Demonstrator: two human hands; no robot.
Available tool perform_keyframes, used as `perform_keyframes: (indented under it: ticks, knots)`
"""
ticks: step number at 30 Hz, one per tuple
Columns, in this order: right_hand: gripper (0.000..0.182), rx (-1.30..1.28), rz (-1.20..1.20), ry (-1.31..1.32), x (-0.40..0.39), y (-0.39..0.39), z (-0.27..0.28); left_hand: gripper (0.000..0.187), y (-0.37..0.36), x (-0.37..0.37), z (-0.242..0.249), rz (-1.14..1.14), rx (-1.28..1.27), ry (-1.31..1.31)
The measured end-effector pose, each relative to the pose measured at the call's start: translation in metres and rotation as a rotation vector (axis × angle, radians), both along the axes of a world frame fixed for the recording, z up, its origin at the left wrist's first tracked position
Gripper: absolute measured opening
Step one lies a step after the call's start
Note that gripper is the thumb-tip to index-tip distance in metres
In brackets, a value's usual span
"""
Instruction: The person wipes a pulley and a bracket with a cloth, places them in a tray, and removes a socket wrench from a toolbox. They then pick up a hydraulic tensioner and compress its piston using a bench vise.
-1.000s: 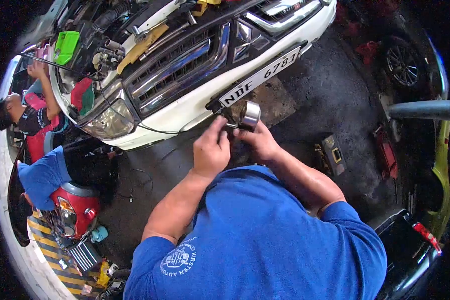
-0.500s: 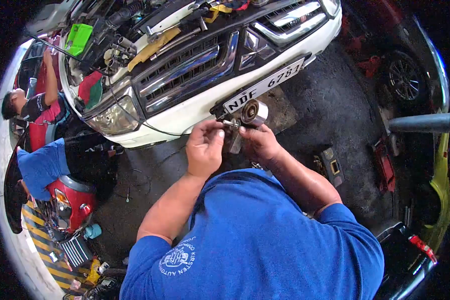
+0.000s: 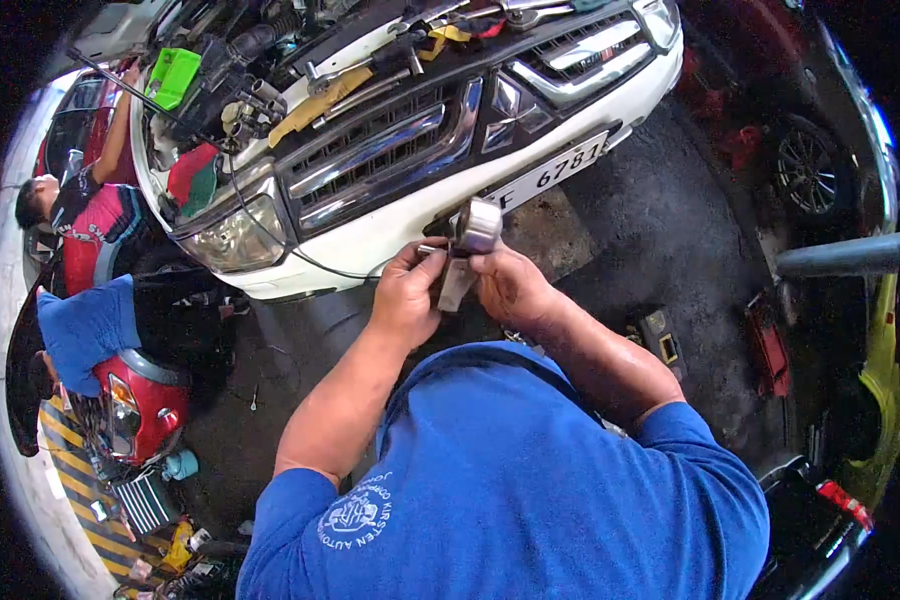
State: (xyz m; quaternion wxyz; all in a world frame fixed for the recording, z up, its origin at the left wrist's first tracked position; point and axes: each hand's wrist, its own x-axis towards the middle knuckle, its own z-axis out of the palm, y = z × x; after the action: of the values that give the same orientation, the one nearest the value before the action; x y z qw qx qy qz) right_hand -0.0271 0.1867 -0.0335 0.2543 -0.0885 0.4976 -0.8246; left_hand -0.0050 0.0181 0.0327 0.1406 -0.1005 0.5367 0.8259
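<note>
My right hand [image 3: 511, 287] grips a metal pulley assembly [image 3: 480, 225], its round shiny pulley up and a flat grey bracket pointing down toward my body. Just left of it, my left hand [image 3: 407, 298] pinches a small metal bolt [image 3: 430, 249] between thumb and fingers, close to the bracket. Both hands are in front of the white bumper [image 3: 370, 234], below the licence plate [image 3: 555, 172], which the pulley partly covers.
Wrenches and a ratchet [image 3: 368, 97] lie on yellow cloths above the grille. A green tray [image 3: 176, 78] sits in the engine bay. Another person [image 3: 90, 205] reaches up at the left; a blue-shirted person is below. A red motorcycle [image 3: 150, 405] stands at lower left.
The pulley assembly has turned, so its rim rather than its round face shows, and it has shifted slightly left. My left hand has drawn the bolt a little left.
</note>
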Motion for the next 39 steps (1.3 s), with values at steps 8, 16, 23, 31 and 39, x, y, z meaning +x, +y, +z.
perform_keyframes:
  ticks: [8,16,23,31,39]
  knots:
    - [0.059,0.065,0.332,0.363,-0.032,0.004,0.058,0.019,-0.014,-0.002,0.018,0.124,0.348,-0.317]
    - [0.088,0.174,0.272,0.519,-0.062,-0.017,0.070,0.020,-0.054,-0.011,0.026,-0.009,0.202,-0.336]
    - [0.063,0.058,0.266,0.083,-0.063,-0.064,0.061,0.041,-0.109,-0.026,0.031,-0.036,0.316,-0.362]
    - [0.056,0.034,0.064,0.023,-0.076,-0.133,0.101,0.053,-0.165,-0.041,0.015,-0.015,0.316,0.017]
    - [0.057,0.058,0.108,0.150,-0.091,-0.213,0.133,0.059,-0.217,-0.054,0.046,0.161,-0.117,0.322]
